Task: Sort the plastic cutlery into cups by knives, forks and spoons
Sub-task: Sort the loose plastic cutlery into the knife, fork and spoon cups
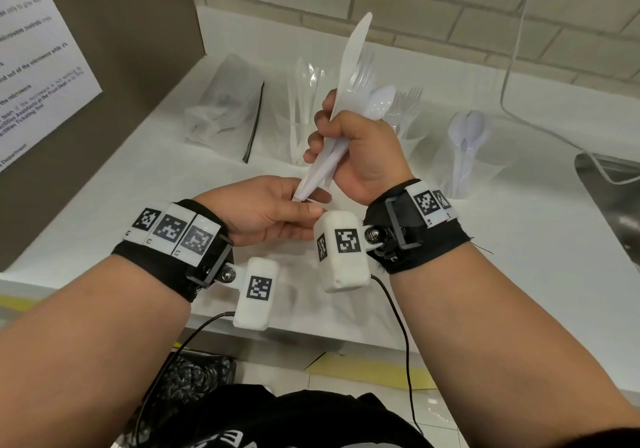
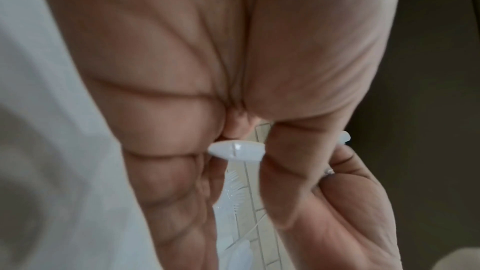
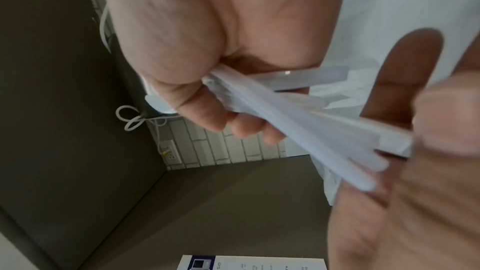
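The right hand (image 1: 360,156) is raised above the white bench (image 1: 485,257), its fingers (image 3: 207,114) curled tight round a bundle of plastic cutlery (image 1: 332,156) held upright. A knife (image 1: 353,59) stands tallest out of the fist, with a fork (image 1: 363,73) and a spoon (image 1: 381,101) beside it. The handle ends fan out below the fist. The left hand (image 1: 270,212) sits just under them, thumb and fingers (image 2: 166,171) pinching the end of one handle (image 2: 236,150); which piece it belongs to cannot be told.

Behind the hands three clear cups stand in a row near the brick wall (image 1: 450,7): the left cup (image 1: 298,136) holds knives, the middle cup (image 1: 412,136) forks, the right cup (image 1: 471,167) spoons. The cups stand apart from each other. A crumpled plastic bag (image 1: 225,101) lies left of them, close to the brown side panel (image 1: 138,32). The rim of a metal sink (image 1: 606,198) cuts into the bench at the far right. The front bench edge (image 1: 346,340) runs below the wrists, with bare surface between it and the cups.
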